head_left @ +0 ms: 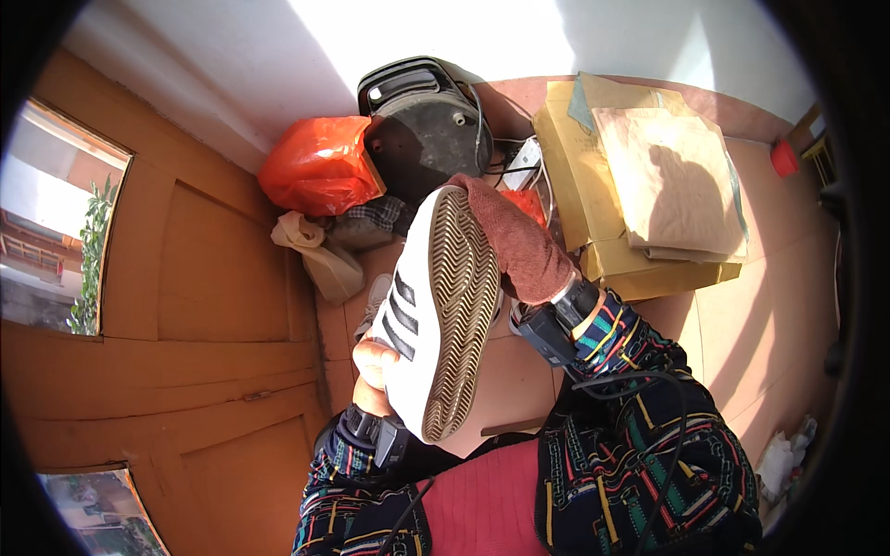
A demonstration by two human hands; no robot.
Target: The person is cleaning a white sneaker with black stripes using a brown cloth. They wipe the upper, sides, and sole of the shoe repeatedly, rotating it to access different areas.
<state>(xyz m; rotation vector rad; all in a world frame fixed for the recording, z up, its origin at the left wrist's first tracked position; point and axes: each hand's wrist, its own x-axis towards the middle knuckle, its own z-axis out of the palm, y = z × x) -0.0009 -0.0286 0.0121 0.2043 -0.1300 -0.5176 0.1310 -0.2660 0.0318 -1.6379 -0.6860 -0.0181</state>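
A white sneaker with black side stripes (410,306) is tilted up in front of me, its zigzag-patterned sole (462,299) facing right. My left hand (375,360) grips it low on the left side, with the fingers partly hidden behind the upper. A reddish-brown terry cloth (518,240) wraps my right hand and touches the shoe's toe end. Only the wrist of my right hand (564,290) shows; the fingers are hidden under the cloth.
Beyond the shoe are an orange-red plastic bag (316,163), a black round-bodied appliance (424,139) and a white power strip (523,165). Flattened cardboard (667,181) lies at the right. A wooden door (222,264) stands left. Other shoes (375,302) sit on the tiled floor.
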